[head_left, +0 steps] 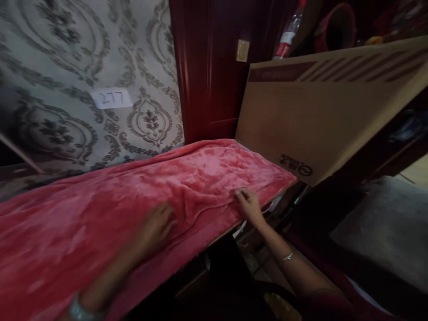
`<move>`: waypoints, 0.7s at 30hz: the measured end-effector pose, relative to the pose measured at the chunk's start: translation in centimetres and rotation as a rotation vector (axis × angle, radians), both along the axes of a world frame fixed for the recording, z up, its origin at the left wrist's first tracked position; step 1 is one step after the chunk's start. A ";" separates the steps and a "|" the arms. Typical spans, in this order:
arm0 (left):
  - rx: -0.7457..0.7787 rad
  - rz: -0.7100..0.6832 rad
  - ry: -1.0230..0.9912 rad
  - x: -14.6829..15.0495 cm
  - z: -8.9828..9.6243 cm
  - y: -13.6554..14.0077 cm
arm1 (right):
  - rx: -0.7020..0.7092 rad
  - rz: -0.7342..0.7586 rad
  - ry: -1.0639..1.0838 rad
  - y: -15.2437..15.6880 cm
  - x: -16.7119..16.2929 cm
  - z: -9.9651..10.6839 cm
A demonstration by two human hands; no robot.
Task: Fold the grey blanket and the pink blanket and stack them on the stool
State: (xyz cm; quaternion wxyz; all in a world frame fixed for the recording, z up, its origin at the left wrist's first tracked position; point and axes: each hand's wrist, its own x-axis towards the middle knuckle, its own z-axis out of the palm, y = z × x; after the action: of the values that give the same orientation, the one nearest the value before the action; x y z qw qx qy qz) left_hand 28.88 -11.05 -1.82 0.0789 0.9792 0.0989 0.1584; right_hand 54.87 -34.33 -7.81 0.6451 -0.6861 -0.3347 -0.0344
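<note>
A pink plush blanket (123, 196) lies spread over a long, low surface, with soft creases across its middle. My right hand (249, 205) is closed, thumb and fingers pinching the cloth near a fold along the front side. My left hand (155, 227) is on the blanket further left, close to the same fold. Motion blurs its curled fingers, so whether they grip the cloth is unclear. There is a bracelet on each wrist.
A large cardboard box (321, 107) stands at the blanket's right end. Behind it are a bottle (286, 42) and a red round object (336, 29). A patterned wall with a paper marked 277 (112, 98) and a dark red panel (209, 71) border the back. A grey cushion-like thing (384, 227) lies right.
</note>
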 end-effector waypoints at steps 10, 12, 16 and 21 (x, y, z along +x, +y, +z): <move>0.291 -0.081 -0.088 1.2 -7.2 -3.0 | 0.430 -0.197 0.801 -6.4 10.0 -0.8; 0.284 -0.065 -0.111 1.4 -7.9 -2.4 | 0.426 -0.217 0.786 -6.0 11.1 -0.4; 0.237 -0.046 -0.143 1.3 -8.4 -2.0 | 0.408 -0.309 0.750 -5.6 13.6 0.1; 0.208 -0.045 -0.143 0.7 -7.6 -2.5 | 0.347 -0.446 0.724 -6.4 17.2 0.6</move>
State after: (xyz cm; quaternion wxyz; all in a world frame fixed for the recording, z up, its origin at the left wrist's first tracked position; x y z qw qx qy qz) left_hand 29.57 -13.57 -9.44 -0.0127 0.9703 0.0538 0.2357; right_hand 72.09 -40.73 -7.18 0.8026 -0.5912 0.0784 0.0141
